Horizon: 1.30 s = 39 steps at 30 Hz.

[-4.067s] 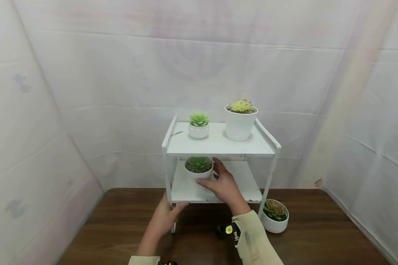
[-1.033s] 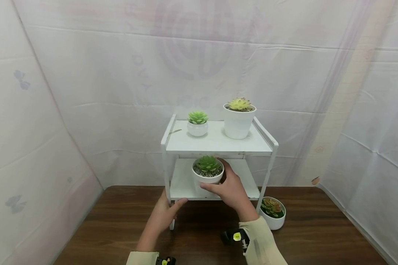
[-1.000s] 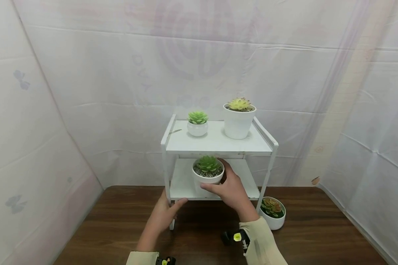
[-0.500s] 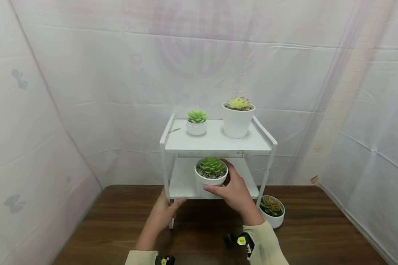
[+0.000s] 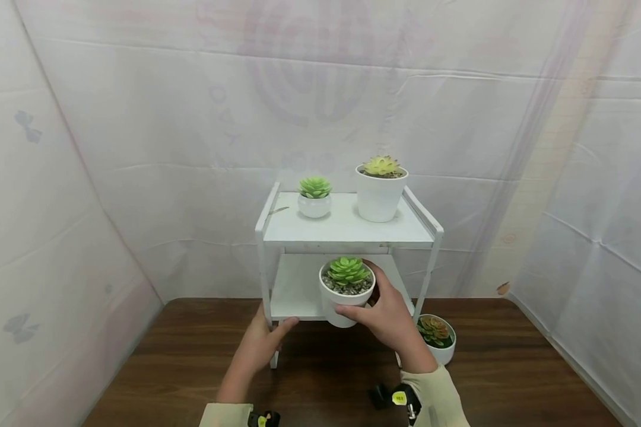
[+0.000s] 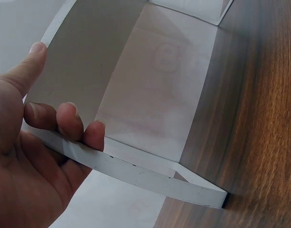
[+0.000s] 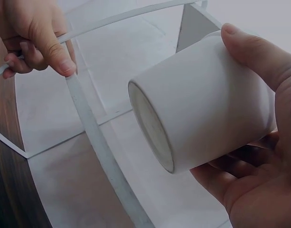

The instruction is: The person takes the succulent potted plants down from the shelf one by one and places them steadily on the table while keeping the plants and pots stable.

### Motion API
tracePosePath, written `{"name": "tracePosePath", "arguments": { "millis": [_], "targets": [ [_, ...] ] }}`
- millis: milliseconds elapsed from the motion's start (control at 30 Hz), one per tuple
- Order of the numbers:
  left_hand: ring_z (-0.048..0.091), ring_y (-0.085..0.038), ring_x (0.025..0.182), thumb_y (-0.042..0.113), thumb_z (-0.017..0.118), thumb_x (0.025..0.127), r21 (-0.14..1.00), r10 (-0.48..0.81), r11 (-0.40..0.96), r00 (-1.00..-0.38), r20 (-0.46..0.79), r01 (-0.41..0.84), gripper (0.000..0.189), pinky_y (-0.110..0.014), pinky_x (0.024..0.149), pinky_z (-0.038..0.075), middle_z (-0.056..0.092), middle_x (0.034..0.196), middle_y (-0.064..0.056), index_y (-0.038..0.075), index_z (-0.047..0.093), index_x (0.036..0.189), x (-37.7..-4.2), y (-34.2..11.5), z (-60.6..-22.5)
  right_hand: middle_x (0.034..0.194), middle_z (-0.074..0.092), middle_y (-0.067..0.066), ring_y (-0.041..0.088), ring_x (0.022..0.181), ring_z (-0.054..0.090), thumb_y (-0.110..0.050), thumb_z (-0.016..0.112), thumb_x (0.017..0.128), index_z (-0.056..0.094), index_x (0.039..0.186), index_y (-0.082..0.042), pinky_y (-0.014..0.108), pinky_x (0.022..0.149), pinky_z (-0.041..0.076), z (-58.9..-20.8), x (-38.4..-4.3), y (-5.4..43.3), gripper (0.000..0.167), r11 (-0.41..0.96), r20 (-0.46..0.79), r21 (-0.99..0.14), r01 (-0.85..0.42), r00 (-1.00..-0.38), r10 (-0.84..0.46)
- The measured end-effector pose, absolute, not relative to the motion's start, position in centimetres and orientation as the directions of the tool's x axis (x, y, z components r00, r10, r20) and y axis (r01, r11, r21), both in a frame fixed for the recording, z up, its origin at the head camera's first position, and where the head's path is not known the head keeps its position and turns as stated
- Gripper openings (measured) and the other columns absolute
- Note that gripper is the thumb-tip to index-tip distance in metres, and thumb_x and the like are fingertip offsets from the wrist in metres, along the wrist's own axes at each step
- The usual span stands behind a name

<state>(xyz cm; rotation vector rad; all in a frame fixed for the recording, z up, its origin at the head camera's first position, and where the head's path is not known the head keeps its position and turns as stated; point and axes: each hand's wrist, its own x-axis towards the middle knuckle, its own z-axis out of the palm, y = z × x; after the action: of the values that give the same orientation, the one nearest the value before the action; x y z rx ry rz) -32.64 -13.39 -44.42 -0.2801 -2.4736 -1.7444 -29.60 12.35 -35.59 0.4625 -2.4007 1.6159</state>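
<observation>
My right hand grips a white pot with a green succulent round its side, thumb in front and fingers behind. The pot hangs at the front edge of the lower shelf; its bare underside shows in the right wrist view, where the white pot is tilted and off the shelf. My left hand grips the front left leg of the white two-tier rack. In the left wrist view, the left hand has its fingers curled round the white leg, with the thumb along the shelf edge.
On the top shelf stand a small white pot with a light green succulent and a taller white pot with a yellow succulent. A low bowl with a reddish-green succulent sits on the brown table, right of the rack.
The right hand takes hold of the potted green succulent on the lower shelf, then draws it forward and right, past the shelf's front edge. The left hand stays on the rack's leg.
</observation>
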Motion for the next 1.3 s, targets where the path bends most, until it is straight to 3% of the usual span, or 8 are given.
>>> {"name": "tracePosePath", "arguments": {
  "millis": [367, 633, 1000, 1300],
  "targets": [
    [0.049, -0.015, 0.054, 0.05, 0.068, 0.085, 0.918, 0.091, 0.326, -0.974, 0.206, 0.225, 0.07, -0.031, 0.052, 0.049, 0.057, 0.092, -0.009, 0.029, 0.033, 0.143, -32.5, -13.4, -44.4, 0.138, 0.05, 0.002, 0.021, 0.122, 0.056, -0.034, 0.088, 0.069, 0.033, 0.147, -0.026, 0.04, 0.096, 0.05, -35.3, -28.3, 13.2, 0.096, 0.34, 0.368, -0.855, -0.391, -0.92, -0.134],
    [0.05, -0.016, 0.056, 0.05, 0.068, 0.085, 0.916, 0.083, 0.334, -0.975, 0.206, 0.222, 0.072, -0.031, 0.053, 0.05, 0.06, 0.106, -0.008, 0.029, 0.032, 0.144, -32.6, -13.3, -44.4, 0.138, 0.049, 0.004, 0.023, 0.118, 0.057, -0.028, 0.088, 0.07, 0.033, 0.147, -0.027, 0.034, 0.09, 0.053, -35.5, -27.7, 14.2, 0.094, 0.318, 0.373, -0.859, -0.401, -0.916, -0.147],
    [0.049, -0.015, 0.053, 0.05, 0.068, 0.086, 0.913, 0.09, 0.335, -0.973, 0.214, 0.232, 0.073, -0.031, 0.053, 0.05, 0.06, 0.108, -0.008, 0.03, 0.031, 0.145, -32.5, -13.3, -44.4, 0.14, 0.048, 0.005, 0.024, 0.123, 0.054, -0.026, 0.088, 0.072, 0.032, 0.148, -0.026, 0.027, 0.091, 0.052, -36.1, -26.8, 15.5, 0.094, 0.309, 0.359, -0.87, -0.385, -0.923, -0.141],
    [0.051, -0.016, 0.055, 0.053, 0.067, 0.085, 0.913, 0.084, 0.339, -0.974, 0.212, 0.228, 0.075, -0.034, 0.055, 0.052, 0.06, 0.104, -0.008, 0.029, 0.031, 0.146, -32.5, -13.3, -44.4, 0.135, 0.053, 0.008, 0.025, 0.116, 0.058, -0.023, 0.087, 0.073, 0.033, 0.147, -0.026, 0.025, 0.086, 0.054, -36.9, -26.3, 16.5, 0.092, 0.319, 0.359, -0.868, -0.381, -0.925, -0.127]
  ]
}}
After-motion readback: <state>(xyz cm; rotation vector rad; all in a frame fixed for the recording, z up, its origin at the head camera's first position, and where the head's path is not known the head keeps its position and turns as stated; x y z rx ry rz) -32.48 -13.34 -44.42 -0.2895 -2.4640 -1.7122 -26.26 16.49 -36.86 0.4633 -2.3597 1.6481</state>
